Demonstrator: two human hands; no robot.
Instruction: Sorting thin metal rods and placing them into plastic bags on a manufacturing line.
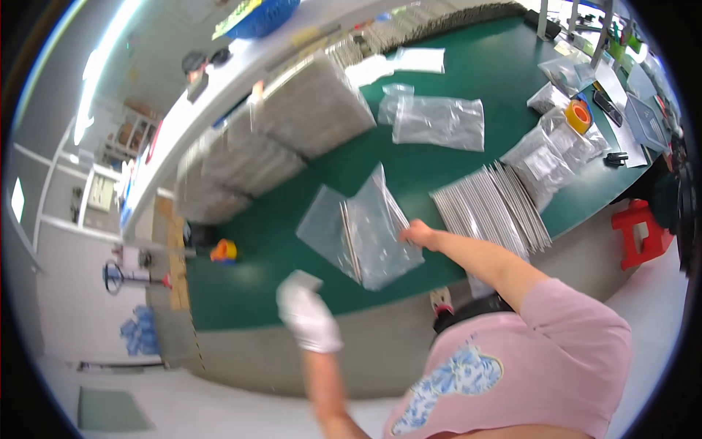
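Note:
My left hand (307, 314), in a white glove, hangs over the table's near edge and is smeared by motion. A greyish patch shows at its fingertips, too blurred to name. My bare right hand (418, 234) is closed at the right edge of a clear plastic bag (380, 245). Thin silvery strips (395, 208) run up from my right fingers along that edge. More narrow strips (351, 241) lie along the bag's left side, over another clear sheet or bag (322, 223). Right of my hand lies a row of thin silvery strips (482, 208).
Wrapped grey stacks (314, 102) line the far left of the green table (285, 293). Flat clear bags (439, 123) lie beyond my hands. At right are filled bags (545, 164), a yellow tape roll (578, 115) and a phone (608, 108). A red stool (640, 234) stands off the right edge.

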